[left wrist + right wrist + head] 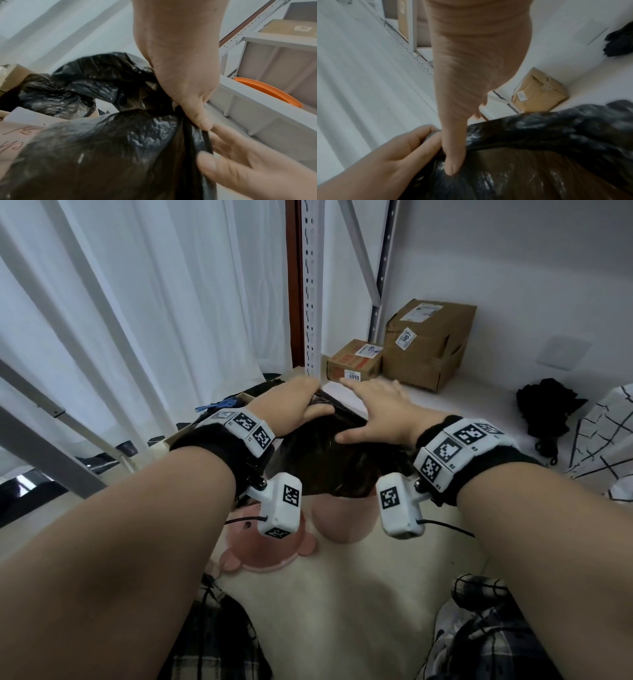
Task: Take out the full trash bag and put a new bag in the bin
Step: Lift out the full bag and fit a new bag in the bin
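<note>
A black trash bag bulges out of the top of a pink bin on the floor between my forearms. My left hand grips the bag's gathered far edge; in the left wrist view its thumb pinches a black strip of the bag. My right hand lies over the bag with fingers spread and straight. Its thumb presses on the plastic right beside my left hand. The bin's inside is hidden by the bag.
A pink lid-like piece lies by the bin's foot. Two cardboard boxes stand behind, by a white shelf upright. White curtains hang at left. A black heap lies at right, another black bag at left.
</note>
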Tool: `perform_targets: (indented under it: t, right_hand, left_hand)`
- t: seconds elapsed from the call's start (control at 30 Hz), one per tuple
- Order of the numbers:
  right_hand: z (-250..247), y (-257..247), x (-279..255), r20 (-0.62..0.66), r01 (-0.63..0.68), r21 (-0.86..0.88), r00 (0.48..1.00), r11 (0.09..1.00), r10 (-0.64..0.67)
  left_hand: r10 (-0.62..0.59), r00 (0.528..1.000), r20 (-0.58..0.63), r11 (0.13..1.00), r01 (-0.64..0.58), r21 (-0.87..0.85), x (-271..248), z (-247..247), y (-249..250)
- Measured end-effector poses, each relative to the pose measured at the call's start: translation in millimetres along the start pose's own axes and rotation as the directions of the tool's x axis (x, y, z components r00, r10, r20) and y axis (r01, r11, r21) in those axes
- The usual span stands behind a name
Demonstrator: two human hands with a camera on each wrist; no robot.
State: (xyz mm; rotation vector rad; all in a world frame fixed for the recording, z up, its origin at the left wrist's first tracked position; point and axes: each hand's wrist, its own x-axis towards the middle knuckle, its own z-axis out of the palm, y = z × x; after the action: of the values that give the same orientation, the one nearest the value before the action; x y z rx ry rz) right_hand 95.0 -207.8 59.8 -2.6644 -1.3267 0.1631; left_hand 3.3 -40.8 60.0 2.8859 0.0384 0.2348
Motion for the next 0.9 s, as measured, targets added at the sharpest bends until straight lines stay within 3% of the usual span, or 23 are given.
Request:
perform_targets:
  t: [0.13, 0.3, 0.4, 0.5, 0.57, 0.67, 0.9]
  right_hand:
    - [1, -6, 5, 0.004, 0.060, 0.186, 0.998, 0.981, -0.062]
    - [-6, 6, 0, -0.068, 0.001, 0.306, 0.997, 0.952, 0.021]
    - [-6, 13, -1, -0.126, 0.033, 0.323, 0.992, 0.946, 0.009]
    - [-4, 21, -3, -0.083, -0.020, 0.341, 0.995, 0.940, 0.051]
    - [-3, 25, -4, -0.058, -0.064, 0.248, 0.995, 0.967, 0.081]
    - [-3, 28, -4, -0.040, -0.142, -0.043, 0.989, 0.989, 0.140]
    - [-1, 30, -5, 0.018, -0.133, 0.021, 0.991, 0.991, 0.132]
  left_hand:
    - [0.050, 0.998, -0.045, 0.999, -0.051, -0.003, 3, -4, 11]
    - [-0.033, 0.995, -0.092, 0.999, 0.036, 0.027, -5, -8, 7]
    - [-0.036, 0.999, 0.036, 0.999, 0.036, -0.013, -10, -12, 4]
    - [-0.007, 0.994, 0.107, 0.995, -0.003, 0.095, -13, -14, 0]
    - [-0.022, 0.998, 0.065, 0.993, 0.015, 0.115, -14, -14, -4]
    - [-0.080, 0.996, 0.049, 0.991, 0.075, 0.110, -14, -14, -5]
    - [-0.111, 0.994, 0.007, 0.979, 0.109, 0.171, -15, -8, -8]
